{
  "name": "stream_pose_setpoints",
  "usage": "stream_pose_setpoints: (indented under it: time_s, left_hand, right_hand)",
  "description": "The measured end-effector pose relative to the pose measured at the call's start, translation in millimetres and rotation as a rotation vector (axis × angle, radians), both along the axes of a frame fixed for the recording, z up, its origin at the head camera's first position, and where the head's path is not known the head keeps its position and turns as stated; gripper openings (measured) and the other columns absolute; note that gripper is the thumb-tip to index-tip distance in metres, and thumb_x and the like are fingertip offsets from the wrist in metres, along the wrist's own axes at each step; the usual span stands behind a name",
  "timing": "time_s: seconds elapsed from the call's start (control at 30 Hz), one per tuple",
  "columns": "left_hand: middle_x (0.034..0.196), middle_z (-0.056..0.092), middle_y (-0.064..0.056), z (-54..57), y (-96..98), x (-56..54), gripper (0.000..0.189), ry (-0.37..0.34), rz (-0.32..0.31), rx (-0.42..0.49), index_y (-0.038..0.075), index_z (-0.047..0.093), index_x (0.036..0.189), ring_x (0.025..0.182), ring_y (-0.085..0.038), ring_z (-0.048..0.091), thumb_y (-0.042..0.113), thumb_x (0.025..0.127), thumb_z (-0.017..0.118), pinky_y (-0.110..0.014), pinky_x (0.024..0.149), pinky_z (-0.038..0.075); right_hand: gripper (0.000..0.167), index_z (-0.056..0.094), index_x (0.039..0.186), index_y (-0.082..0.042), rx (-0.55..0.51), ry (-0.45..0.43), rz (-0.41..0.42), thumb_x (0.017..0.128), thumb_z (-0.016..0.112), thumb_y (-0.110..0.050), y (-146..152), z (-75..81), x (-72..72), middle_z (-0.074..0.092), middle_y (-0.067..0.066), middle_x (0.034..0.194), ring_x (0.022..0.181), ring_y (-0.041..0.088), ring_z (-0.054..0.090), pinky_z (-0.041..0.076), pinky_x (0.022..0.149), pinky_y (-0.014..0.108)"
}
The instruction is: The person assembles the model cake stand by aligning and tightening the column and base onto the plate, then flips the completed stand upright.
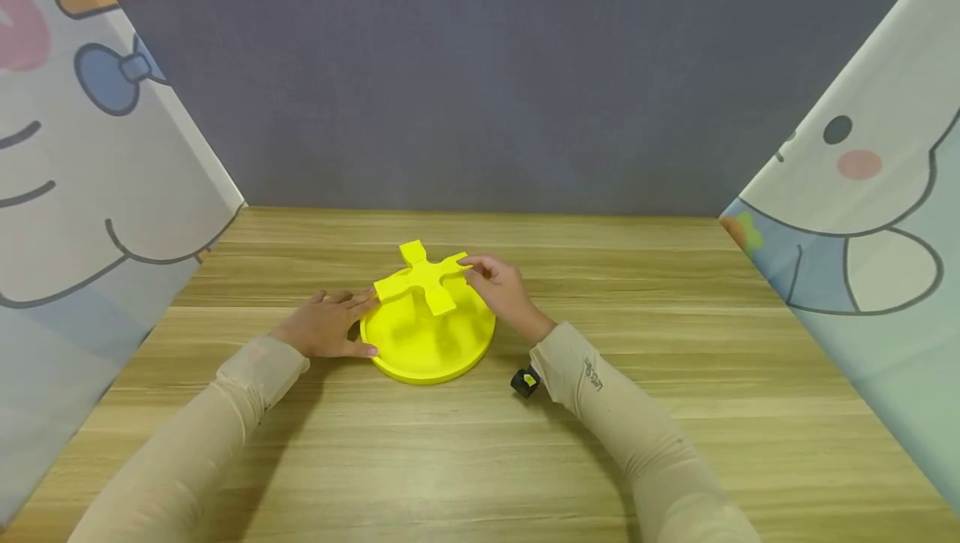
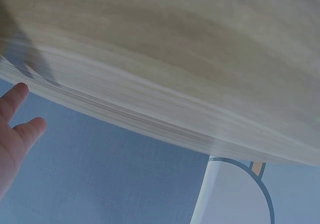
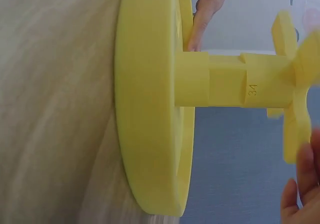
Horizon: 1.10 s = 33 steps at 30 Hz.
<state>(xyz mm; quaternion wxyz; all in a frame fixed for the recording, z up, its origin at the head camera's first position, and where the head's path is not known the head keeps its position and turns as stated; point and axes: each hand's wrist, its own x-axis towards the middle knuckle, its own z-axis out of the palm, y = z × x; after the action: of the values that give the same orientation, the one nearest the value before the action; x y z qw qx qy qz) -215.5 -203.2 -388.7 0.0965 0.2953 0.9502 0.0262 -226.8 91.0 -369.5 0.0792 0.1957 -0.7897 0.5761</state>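
Observation:
A yellow stand rests on the table. In the head view its round, rimmed base (image 1: 427, 355) lies flat, and a cross-shaped top with four flared arms (image 1: 427, 276) sits above it. The right wrist view shows a thick post (image 3: 227, 81) marked "34" joining base and cross. With fingers spread, my left hand (image 1: 326, 326) touches the left rim of the base. My right hand (image 1: 506, 293) is at the right arm of the cross; in the right wrist view its fingertips (image 3: 305, 159) touch that arm's end, the thumb apart from it.
A wood-grain table (image 1: 525, 460) lies under the stand. A grey panel (image 1: 480, 76) rises behind it, and cartoon-printed panels (image 1: 885, 193) flank both sides. A small black device (image 1: 525, 382) is beside my right cuff.

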Motion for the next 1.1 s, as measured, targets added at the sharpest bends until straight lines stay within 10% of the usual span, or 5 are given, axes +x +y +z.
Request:
stream_pose_setpoints:
  time_s: [0.23,0.4,0.87,1.1]
  left_hand:
    - [0.153,0.03,-0.016,-1.0,0.6,-2.4,0.092,0.011,0.0,0.0,0.002,0.036,0.146,0.13,-0.046,0.037,0.067,0.084,0.055,-0.07,0.103,0.022]
    - [0.153,0.029,-0.017,-4.7,-0.1,-4.1,0.094,-0.002,0.001,-0.007,0.002,0.035,0.147,0.131,-0.047,0.036,0.069,0.084,0.053,-0.07,0.103,0.021]
    - [0.153,0.029,-0.016,-3.9,-1.8,-2.3,0.091,0.022,-0.011,0.012,0.004,0.036,0.147,0.13,-0.046,0.038,0.066,0.084,0.056,-0.071,0.101,0.023]
    - [0.154,0.029,-0.016,-3.5,-0.9,-2.3,0.093,0.01,-0.007,0.005,0.004,0.035,0.148,0.13,-0.046,0.037,0.068,0.084,0.054,-0.07,0.102,0.022]
  right_hand:
    - [0.041,0.057,0.127,0.005,0.105,0.139,-0.026,0.086,0.061,0.001,4,0.8,-6.4,0.055,0.02,0.123,0.109,0.03,0.051,0.048,0.084,0.035]
    - [0.06,0.041,0.142,0.004,0.308,0.096,0.11,0.087,0.064,-0.004,5,1.7,-10.5,0.034,0.019,0.15,0.139,0.033,0.028,0.031,0.11,0.048]
    - [0.025,0.07,0.107,0.003,0.305,0.215,0.127,0.084,0.073,-0.006,9,-3.4,-3.5,0.064,0.013,0.107,0.101,0.028,0.058,0.049,0.089,0.045]
    - [0.028,0.064,0.115,0.008,0.074,-0.032,0.185,0.097,0.056,-0.012,22,-3.4,-6.9,0.064,0.019,0.11,0.096,0.034,0.059,0.05,0.084,0.046]
